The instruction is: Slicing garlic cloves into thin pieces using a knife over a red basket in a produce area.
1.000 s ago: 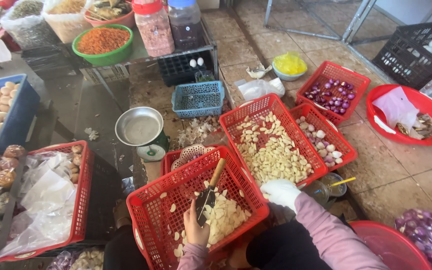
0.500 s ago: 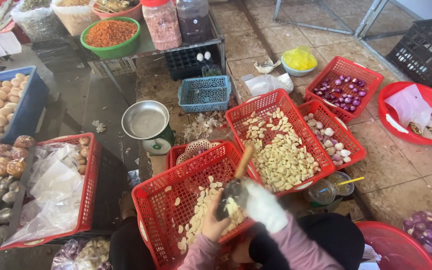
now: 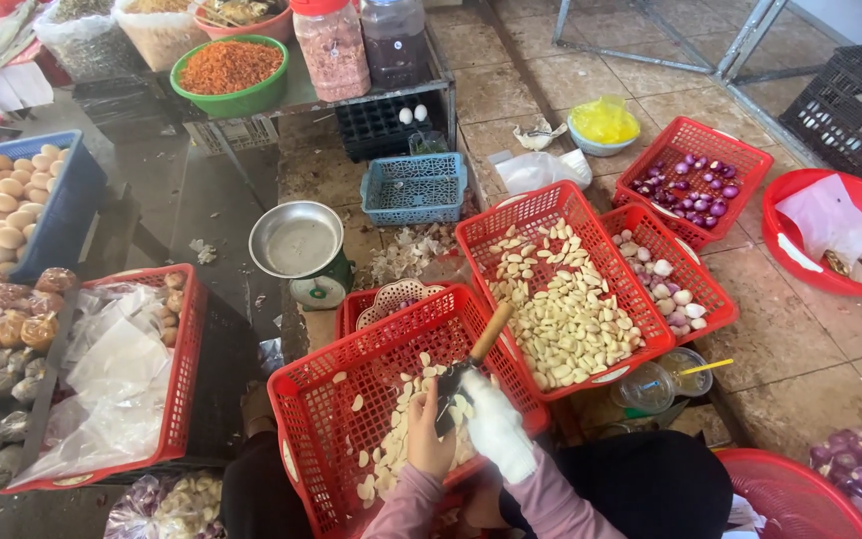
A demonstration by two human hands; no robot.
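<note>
Both hands are now sitting lower over the near red basket point(image 3: 321, 399) than half a second ago. Wrapped in white, the right hand point(image 3: 496, 424) is clamping its fingers round a wooden-handled knife point(image 3: 471, 359), blade down. Bare left hand point(image 3: 429, 439) is pinching a garlic clove point(image 3: 443, 417) against the blade, above the peeled cloves point(image 3: 391, 449) in the basket. That clove is looking small, light, firm and likely slippery; pinching its sides seems safest.
</note>
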